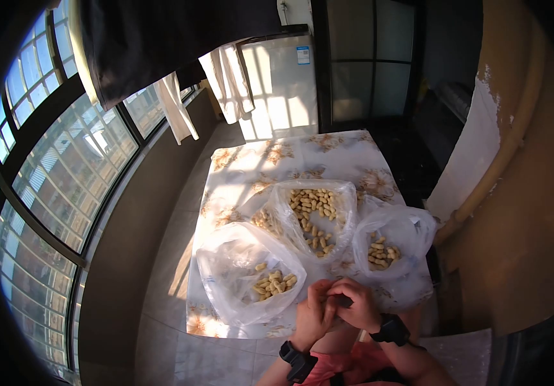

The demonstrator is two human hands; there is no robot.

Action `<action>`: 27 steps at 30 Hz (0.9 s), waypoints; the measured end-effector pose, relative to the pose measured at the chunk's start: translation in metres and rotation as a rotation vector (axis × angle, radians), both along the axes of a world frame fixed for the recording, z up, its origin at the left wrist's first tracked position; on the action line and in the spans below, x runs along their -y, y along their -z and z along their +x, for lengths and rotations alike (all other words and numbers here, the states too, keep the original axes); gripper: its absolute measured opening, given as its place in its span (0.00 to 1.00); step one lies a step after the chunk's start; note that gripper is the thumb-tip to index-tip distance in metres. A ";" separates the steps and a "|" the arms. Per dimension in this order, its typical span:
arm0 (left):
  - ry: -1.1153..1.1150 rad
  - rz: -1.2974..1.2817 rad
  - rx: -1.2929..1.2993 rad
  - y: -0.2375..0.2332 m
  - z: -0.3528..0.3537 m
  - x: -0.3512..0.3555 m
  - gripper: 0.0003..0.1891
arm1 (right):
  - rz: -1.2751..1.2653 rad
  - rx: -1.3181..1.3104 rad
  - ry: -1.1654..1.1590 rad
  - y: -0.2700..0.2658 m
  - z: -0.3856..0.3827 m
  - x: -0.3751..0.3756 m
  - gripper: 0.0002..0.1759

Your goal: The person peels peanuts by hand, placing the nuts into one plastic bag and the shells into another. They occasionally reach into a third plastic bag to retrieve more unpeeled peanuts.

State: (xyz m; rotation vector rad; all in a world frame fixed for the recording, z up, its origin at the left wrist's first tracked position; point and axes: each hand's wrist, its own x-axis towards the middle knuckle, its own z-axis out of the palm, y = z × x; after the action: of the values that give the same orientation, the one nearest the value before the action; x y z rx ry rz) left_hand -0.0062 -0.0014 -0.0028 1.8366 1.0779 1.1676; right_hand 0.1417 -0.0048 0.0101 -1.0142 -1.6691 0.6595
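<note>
Ctr. bag [281, 207] — plastic, w/ peanuts [301, 203], on floral tablecloth [328, 143]. L. bag [225, 283]: to its left & nearer, some peanuts. R. bag [422, 228]: to its right, ditto. L. hand [315, 312] & r. hand [359, 307]: its near side, together, fingers curled — any hold hidden, can't tell.

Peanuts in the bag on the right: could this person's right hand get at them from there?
Probably yes: the right hand is close by, and the bag gapes open at the top, with the peanuts in plain view. Only its near rim seems to stand between.
</note>
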 end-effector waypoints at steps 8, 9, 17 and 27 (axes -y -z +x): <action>0.035 0.022 0.052 -0.001 0.001 -0.001 0.18 | -0.085 -0.009 -0.002 0.003 0.002 0.003 0.11; 0.024 0.016 0.053 -0.002 0.001 0.000 0.17 | -0.086 -0.008 -0.003 0.005 0.002 0.003 0.11; -0.015 0.014 0.060 -0.008 0.001 0.001 0.16 | -0.184 -0.116 0.025 0.012 0.005 0.004 0.10; -0.138 -0.034 -0.029 -0.003 0.005 0.004 0.08 | -0.226 -0.305 0.043 0.020 0.008 0.002 0.10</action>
State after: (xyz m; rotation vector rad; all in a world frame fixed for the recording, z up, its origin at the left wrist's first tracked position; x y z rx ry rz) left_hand -0.0015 -0.0050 0.0002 1.7816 1.2499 1.1969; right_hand 0.1492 -0.0072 -0.0094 -1.0457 -1.3253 0.9400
